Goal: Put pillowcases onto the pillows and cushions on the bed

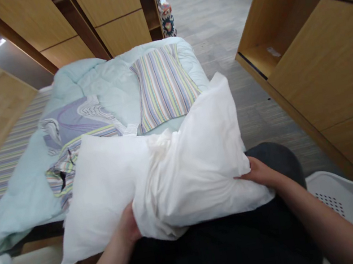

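Note:
A white pillow (103, 181) lies across my lap and the bed's near edge. A white pillowcase (199, 164) covers its right part, and the cloth is bunched in folds near the middle. At the bunched edge, my left hand (131, 222) is closed on the pillowcase from below, its fingers mostly hidden by cloth. My right hand (257, 171) grips the pillowcase at its right end, thumb and fingers pressed on the fabric. How far the pillow reaches inside the case is hidden.
On the bed, a light-green quilt (112, 77) carries a striped pillow (165, 88) and crumpled purple and striped fabric (75, 118). Wooden cabinets (332, 68) stand right and behind. A white chair (341, 198) is at lower right, with grey floor (211, 21) beyond.

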{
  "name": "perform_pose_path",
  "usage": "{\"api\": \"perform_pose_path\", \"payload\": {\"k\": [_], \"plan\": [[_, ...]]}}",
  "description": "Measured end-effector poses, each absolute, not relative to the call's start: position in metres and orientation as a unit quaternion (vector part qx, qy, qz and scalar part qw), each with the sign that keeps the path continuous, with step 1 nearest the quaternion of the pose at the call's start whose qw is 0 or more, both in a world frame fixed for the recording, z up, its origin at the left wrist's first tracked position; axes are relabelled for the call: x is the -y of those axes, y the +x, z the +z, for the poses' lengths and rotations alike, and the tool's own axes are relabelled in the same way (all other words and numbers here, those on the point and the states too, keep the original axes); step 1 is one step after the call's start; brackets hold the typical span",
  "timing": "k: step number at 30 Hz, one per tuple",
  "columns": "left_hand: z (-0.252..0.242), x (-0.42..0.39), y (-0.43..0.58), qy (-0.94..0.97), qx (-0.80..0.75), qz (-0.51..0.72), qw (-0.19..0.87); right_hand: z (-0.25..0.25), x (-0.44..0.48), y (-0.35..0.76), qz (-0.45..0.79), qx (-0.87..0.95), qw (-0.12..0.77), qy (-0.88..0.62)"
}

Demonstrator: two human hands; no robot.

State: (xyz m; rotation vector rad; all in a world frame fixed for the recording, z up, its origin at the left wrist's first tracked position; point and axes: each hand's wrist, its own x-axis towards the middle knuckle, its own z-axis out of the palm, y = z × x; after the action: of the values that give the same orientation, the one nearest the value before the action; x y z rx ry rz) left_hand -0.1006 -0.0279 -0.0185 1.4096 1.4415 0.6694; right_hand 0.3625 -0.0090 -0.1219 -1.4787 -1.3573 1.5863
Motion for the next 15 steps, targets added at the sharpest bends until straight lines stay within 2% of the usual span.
{"api": "perform_pose_path", "payload": {"k": [5,7,9,12,15], "plan": [[-0.024,0.054,-0.115,0.375,-0.571,0.392,0.616,-0.145,0.001,0.365,0.607,0.48,0.245,-0.584],[-0.025,0.056,-0.122,0.359,-0.618,0.411,0.565,-0.143,-0.003,0.372,0.585,0.5,0.269,-0.579],[-0.024,0.053,-0.131,0.377,-0.679,0.416,0.472,-0.139,-0.007,0.37,0.571,0.518,0.277,-0.574],[-0.017,0.043,-0.141,0.359,-0.714,0.472,0.373,-0.139,-0.007,0.341,0.574,0.519,0.231,-0.589],[-0.001,0.03,-0.135,0.289,-0.7,0.517,0.399,-0.143,0.003,0.311,0.592,0.462,0.264,-0.606]]}}
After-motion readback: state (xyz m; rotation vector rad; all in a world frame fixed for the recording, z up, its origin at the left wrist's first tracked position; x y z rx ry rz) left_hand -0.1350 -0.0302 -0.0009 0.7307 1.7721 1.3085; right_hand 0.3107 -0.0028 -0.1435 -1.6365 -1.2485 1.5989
